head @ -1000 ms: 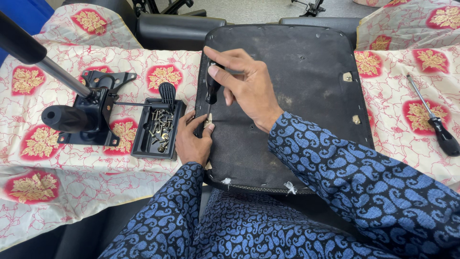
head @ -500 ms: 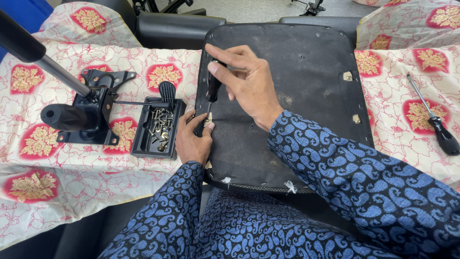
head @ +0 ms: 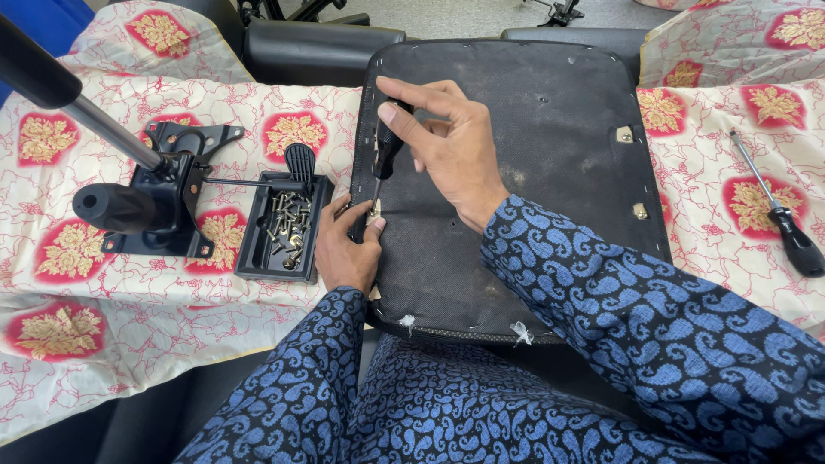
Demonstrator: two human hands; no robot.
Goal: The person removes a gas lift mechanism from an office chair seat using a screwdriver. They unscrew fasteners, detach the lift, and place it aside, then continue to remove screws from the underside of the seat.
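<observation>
Right hand (head: 455,146) grips the screwdriver (head: 384,155) upright (best kept plumb) while left hand (head: 344,249), at its seven o'clock, pinches the bracket (head: 373,212).

Spare screwdriver (head: 778,206), chair mechanism (head: 159,193) on floral cloth (head: 60,266).

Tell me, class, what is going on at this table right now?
A person in a blue patterned sleeve works on the underside of a black seat pad that lies on their lap. The right hand holds a black-handled screwdriver upright, tip down at a small metal bracket near the pad's edge. The left hand pinches that bracket in place. Beside it sits a black tray of screws, then a chair mechanism. A second screwdriver lies on the cloth.
</observation>
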